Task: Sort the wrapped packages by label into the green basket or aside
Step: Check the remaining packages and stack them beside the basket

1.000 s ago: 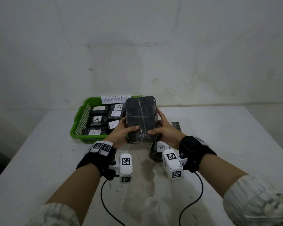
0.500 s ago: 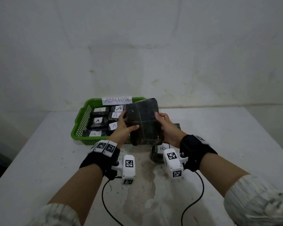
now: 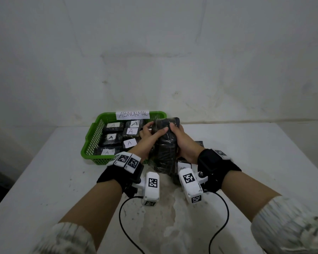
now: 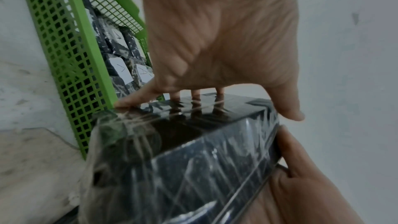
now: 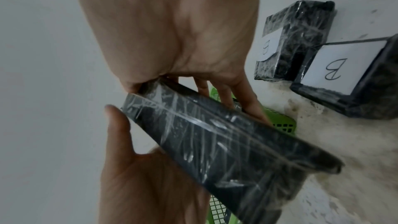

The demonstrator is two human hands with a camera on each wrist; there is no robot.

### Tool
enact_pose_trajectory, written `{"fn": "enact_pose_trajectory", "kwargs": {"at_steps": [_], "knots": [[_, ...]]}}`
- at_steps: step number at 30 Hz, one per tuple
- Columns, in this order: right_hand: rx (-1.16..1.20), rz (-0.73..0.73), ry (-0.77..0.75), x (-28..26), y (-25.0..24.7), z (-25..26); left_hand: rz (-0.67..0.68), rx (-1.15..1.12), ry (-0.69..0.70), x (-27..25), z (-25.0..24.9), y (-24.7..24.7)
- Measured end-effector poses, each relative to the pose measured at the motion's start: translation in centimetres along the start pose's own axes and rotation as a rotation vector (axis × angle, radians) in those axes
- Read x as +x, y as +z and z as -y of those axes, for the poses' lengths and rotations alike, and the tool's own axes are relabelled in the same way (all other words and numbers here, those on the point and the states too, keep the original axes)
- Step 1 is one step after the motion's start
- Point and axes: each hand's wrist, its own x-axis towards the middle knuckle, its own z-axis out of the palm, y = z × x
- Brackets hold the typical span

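- The worktop (image 3: pixel 264 162) carries the basket (image 3: pixel 92 143) ahead-left, filled with A packs; two B packs (image 5: pixel 344 67) lie aside, right.
- The package (image 3: pixel 165 143) stands on edge between my hands, long axis pointing away, no label showing.
- My left hand (image 3: pixel 149 136) and right hand (image 3: pixel 182 142) both clasp it, thumbs on top.

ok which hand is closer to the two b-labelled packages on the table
Right. The right hand grips the held package just above the B-labelled packages; the left hand holds its other side, over by the green basket.
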Motion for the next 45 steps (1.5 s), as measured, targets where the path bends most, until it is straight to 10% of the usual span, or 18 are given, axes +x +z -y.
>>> {"fn": "enact_pose_trajectory", "kwargs": {"at_steps": [28, 45], "knots": [[-0.054, 0.008, -0.152, -0.4, -0.4, -1.0, 0.115, -0.048, 0.004, -0.5, 0.8, -1.3], [-0.056, 0.059, -0.117, -1.0, -1.5, -2.4, -0.121, 0.084, 0.030, 0.1, 1.5, -1.5]]}}
